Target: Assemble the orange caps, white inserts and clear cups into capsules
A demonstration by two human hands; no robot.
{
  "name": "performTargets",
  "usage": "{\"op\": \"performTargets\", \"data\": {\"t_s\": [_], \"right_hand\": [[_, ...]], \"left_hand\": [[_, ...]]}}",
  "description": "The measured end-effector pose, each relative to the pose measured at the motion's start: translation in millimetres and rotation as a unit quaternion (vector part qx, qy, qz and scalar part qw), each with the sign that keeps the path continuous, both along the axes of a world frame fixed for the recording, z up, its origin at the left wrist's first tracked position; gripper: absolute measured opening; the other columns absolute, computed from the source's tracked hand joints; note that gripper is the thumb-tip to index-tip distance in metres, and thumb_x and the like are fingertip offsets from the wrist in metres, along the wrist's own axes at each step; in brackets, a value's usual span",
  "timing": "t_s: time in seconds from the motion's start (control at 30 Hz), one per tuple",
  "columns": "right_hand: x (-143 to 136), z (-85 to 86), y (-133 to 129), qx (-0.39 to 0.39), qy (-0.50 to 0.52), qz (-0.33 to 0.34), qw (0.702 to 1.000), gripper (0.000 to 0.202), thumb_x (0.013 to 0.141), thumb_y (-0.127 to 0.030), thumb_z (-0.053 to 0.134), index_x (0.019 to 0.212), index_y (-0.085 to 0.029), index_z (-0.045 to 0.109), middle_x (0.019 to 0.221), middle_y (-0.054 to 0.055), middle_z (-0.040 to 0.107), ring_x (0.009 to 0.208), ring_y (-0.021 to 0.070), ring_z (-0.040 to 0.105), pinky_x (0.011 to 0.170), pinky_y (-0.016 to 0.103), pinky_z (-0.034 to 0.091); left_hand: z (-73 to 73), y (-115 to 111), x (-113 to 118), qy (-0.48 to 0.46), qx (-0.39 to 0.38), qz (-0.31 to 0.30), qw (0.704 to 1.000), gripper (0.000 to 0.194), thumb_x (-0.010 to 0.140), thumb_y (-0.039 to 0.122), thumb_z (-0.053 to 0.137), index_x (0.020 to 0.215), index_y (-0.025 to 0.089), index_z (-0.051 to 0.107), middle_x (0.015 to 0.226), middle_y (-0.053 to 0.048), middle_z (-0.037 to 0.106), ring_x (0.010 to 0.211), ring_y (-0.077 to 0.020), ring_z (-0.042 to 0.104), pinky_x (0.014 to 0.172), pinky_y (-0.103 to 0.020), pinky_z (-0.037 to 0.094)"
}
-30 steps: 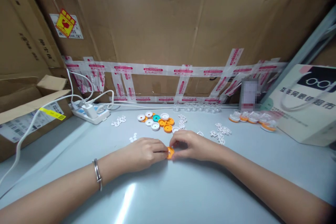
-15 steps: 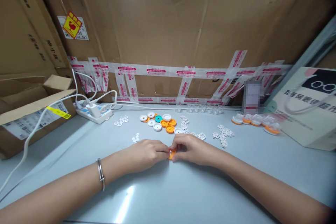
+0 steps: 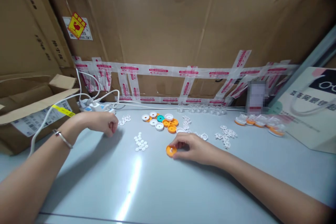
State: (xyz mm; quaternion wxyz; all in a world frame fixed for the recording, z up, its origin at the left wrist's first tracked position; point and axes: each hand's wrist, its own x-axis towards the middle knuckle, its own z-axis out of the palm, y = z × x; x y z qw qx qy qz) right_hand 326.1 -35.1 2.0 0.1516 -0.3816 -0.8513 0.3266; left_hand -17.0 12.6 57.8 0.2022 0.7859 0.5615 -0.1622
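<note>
On the tabletop, an orange round shallow plastic cup [image 3: 171, 151] lies with its hollow side up and a small pale piece at its centre. Thumb and fingers of my right hand [image 3: 193, 148] pinch its right rim. My left hand [image 3: 103, 123] is raised over the table at the left, fingers curled down; whatever they hold, if anything, is hidden. Just right of it is a cluster of small white stemmed pieces [image 3: 125, 120]. Between the two hands lies a group of small white discs [image 3: 141, 142].
Behind are white, orange and teal round cups [image 3: 159, 126], white perforated pieces [image 3: 226, 133] and a row of clear covers [image 3: 202, 109]. Orange-and-clear assembled pieces [image 3: 259, 121] stand right, by a paper bag [image 3: 307, 122]. A power strip [image 3: 106, 107], cables and an open carton [image 3: 36, 119] are left.
My left hand has left the orange cup and moved left towards the white stemmed pieces, uncovering the small white discs. The right hand has stayed at the cup. The view has shifted slightly.
</note>
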Motion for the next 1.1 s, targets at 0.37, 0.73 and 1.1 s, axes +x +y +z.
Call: {"op": "performTargets", "data": {"t_s": [0.37, 0.73, 1.1], "right_hand": [[-4.2, -10.0, 0.1, 0.028, 0.033, -0.022, 0.999, 0.022, 0.074, -0.029, 0.063, 0.094, -0.021, 0.067, 0.084, 0.002, 0.062, 0.077, 0.0144, 0.055, 0.069, 0.026, 0.044], [-10.8, -23.7, 2.1, 0.047, 0.085, -0.076, 0.992, 0.023, 0.073, -0.024, 0.063, 0.096, -0.02, 0.066, 0.087, 0.003, 0.065, 0.078, 0.0144, 0.058, 0.07, 0.027, 0.045], [-10.5, -38.6, 5.7, 0.044, 0.158, -0.052, 0.985, 0.046, 0.07, -0.021, 0.064, 0.112, -0.021, 0.045, 0.095, 0.004, 0.067, 0.081, 0.0133, 0.06, 0.08, 0.031, 0.05]], "left_hand": [[-20.3, 2.0, 20.9, 0.013, 0.034, -0.019, 0.999, 0.02, 0.059, 0.023, 0.055, 0.072, 0.016, 0.069, 0.071, -0.004, 0.068, 0.065, -0.0169, 0.06, 0.055, -0.021, 0.041], [-13.4, -14.0, 47.2, -0.017, 0.168, -0.036, 0.985, 0.015, 0.064, 0.014, 0.05, 0.065, 0.017, 0.065, 0.063, -0.003, 0.064, 0.059, -0.0166, 0.057, 0.054, -0.024, 0.037], [-83.3, -38.6, 131.5, -0.287, 0.365, -0.198, 0.863, 0.01, 0.084, 0.018, 0.052, 0.08, 0.017, 0.062, 0.075, -0.002, 0.065, 0.072, -0.014, 0.06, 0.066, -0.025, 0.04]]}}
